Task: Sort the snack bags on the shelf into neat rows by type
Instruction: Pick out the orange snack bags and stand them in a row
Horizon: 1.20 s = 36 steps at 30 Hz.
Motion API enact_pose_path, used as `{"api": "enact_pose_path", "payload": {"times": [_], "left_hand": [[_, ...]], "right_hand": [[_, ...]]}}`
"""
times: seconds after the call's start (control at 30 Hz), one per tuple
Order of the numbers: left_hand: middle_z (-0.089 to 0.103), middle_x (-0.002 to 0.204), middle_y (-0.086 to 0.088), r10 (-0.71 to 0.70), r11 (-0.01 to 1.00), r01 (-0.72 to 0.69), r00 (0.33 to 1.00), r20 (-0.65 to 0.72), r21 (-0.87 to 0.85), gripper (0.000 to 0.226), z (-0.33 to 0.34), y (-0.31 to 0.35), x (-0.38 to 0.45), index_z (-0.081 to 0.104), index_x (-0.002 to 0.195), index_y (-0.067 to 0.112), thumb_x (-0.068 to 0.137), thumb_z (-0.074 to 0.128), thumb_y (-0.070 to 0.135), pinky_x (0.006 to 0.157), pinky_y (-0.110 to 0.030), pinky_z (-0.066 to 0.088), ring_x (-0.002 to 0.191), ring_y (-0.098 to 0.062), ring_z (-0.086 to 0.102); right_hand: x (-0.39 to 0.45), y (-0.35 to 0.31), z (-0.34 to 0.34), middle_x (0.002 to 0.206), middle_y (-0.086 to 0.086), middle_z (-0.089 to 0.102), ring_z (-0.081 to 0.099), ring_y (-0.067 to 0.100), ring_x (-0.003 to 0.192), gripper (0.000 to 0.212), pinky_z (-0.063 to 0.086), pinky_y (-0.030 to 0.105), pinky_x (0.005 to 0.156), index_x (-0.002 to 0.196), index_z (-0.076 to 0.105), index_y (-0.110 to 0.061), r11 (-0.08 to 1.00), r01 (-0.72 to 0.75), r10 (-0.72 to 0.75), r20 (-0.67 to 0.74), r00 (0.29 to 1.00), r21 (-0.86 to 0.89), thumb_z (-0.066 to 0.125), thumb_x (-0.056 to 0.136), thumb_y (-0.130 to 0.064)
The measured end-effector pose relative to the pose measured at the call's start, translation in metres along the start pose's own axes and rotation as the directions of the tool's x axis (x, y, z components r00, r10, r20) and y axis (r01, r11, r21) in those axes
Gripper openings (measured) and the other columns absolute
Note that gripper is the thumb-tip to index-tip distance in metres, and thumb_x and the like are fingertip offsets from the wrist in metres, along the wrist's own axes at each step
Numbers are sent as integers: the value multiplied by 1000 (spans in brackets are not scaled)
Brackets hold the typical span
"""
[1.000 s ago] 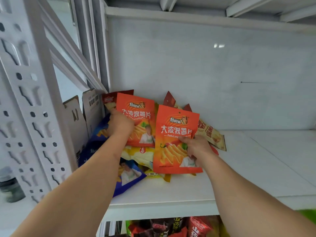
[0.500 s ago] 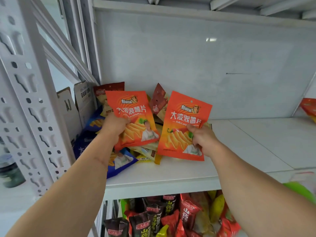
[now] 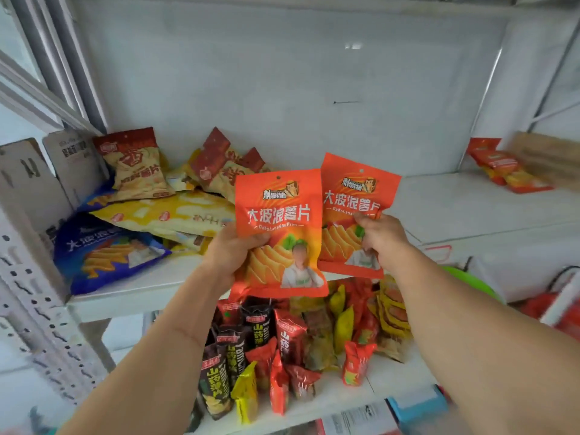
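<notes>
My left hand [image 3: 230, 251] grips an orange chip bag [image 3: 279, 215] by its lower left side, upright in front of the white shelf [image 3: 470, 215]. My right hand [image 3: 381, 237] holds a second, matching orange chip bag [image 3: 354, 189] just to the right, its left edge tucked behind the first. Both hang in the air above the shelf's front edge. A loose pile lies at the shelf's left: a blue bag [image 3: 106, 249], a yellow bag [image 3: 166, 215] and red-and-cream bags [image 3: 138, 167]. More orange bags [image 3: 505, 171] lie at the far right.
A perforated white upright [image 3: 28, 293] and cardboard boxes [image 3: 47, 171] bound the left side. The lower shelf holds several small snack packs [image 3: 282, 346], dark, red and yellow. A green object [image 3: 470, 277] and a red object [image 3: 539, 306] sit at right.
Both hands have lifted the two orange bags away from the pile and carried them rightward, side by side. My view has swung right and down, revealing the lower shelf and the far-right bags.
</notes>
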<state>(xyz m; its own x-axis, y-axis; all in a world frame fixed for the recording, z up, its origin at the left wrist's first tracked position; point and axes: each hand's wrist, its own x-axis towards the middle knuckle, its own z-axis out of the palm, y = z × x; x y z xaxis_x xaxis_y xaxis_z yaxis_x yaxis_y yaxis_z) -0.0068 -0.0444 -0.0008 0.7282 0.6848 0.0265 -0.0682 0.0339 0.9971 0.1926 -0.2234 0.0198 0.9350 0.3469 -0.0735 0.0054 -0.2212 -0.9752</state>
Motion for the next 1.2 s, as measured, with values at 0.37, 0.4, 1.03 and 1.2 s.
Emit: {"api": "enact_pose_path", "payload": {"times": [0.37, 0.4, 1.03, 1.2], "left_hand": [[75, 107, -17, -33, 993, 51, 987, 156, -110, 41, 197, -36, -17, 71, 113, 8, 74, 81, 13, 92, -57, 55, 102, -41, 70], [76, 106, -17, -32, 993, 50, 986, 162, -105, 37, 215, -38, -15, 71, 112, 7, 76, 80, 12, 91, -56, 56, 100, -40, 71], [78, 100, -10, -5, 991, 48, 949, 315, -127, 30, 525, -47, 166, 72, 110, 12, 80, 77, 12, 79, -43, 60, 89, -29, 76], [78, 100, -9, -13, 991, 51, 955, 297, -122, 30, 582, -45, 206, 72, 111, 12, 81, 76, 10, 79, -42, 60, 88, -28, 76]], "right_hand": [[25, 53, -197, 60, 7, 47, 38, 20, 45, 25, 32, 22, 37, 108, 70, -3, 998, -53, 57, -154, 986, 28, 70, 92, -22], [30, 57, -212, 60, 7, 48, 39, 20, 46, 24, 32, 22, 36, 109, 69, -3, 998, -55, 60, -167, 984, 34, 69, 92, -20], [260, 74, -432, 74, 11, 56, 44, 20, 50, 18, 33, 23, 39, 84, 64, -12, 999, -15, 28, -358, 933, 39, 71, 91, -26], [321, 78, -471, 64, 7, 51, 35, 16, 43, 16, 26, 16, 33, 88, 64, -10, 997, 2, 23, -350, 937, 71, 72, 91, -24]]}}
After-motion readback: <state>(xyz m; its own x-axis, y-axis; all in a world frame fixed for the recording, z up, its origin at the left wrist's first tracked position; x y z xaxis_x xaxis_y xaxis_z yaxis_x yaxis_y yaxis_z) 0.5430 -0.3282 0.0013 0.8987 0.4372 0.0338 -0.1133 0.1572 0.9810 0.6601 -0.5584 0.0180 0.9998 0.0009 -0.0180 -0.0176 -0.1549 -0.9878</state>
